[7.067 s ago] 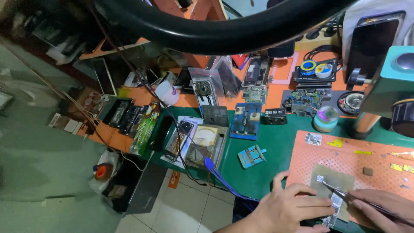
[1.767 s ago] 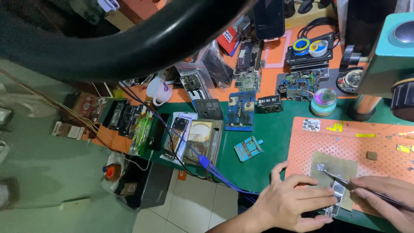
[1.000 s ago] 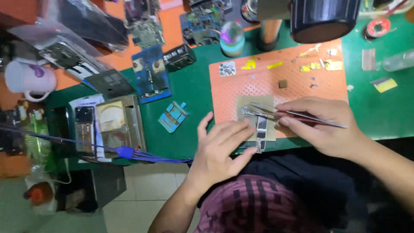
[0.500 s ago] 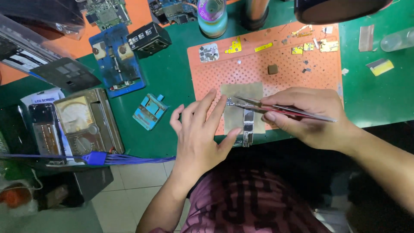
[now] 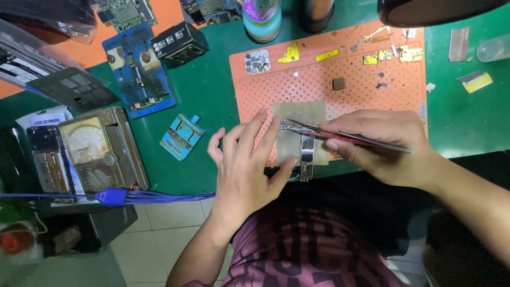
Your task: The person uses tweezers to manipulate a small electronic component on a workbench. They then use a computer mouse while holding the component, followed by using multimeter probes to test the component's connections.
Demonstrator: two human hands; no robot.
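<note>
Nearest the body, at the front edge of the green counter (image 5: 212,101), both hands meet over a narrow circuit board (image 5: 307,157). That board lies with its long axis running away from the person, its near end just over the counter edge and its far end on a grey pad (image 5: 297,114) laid on the orange perforated mat (image 5: 340,95). The left hand (image 5: 247,165) lies open and flat, fingers spread, fingertips resting on the pad just left of the board and the thumb reaching toward the board's near end. The right hand (image 5: 380,141) comes in from the right, closed in a pinch on a pair of tweezers (image 5: 319,131). The tweezers lie almost crosswise to the board, tips pointing left at its far end; whether the tips touch it cannot be told. So the board sits between the two hands, with the left hand nearer its length and the right hand working it only through the tool.

Farther out on the mat lie small yellow and grey parts and a dark chip (image 5: 338,83). Left of the hands stand a small blue clamp (image 5: 182,136), an analogue meter (image 5: 101,151) and a blue board holder (image 5: 137,72).
</note>
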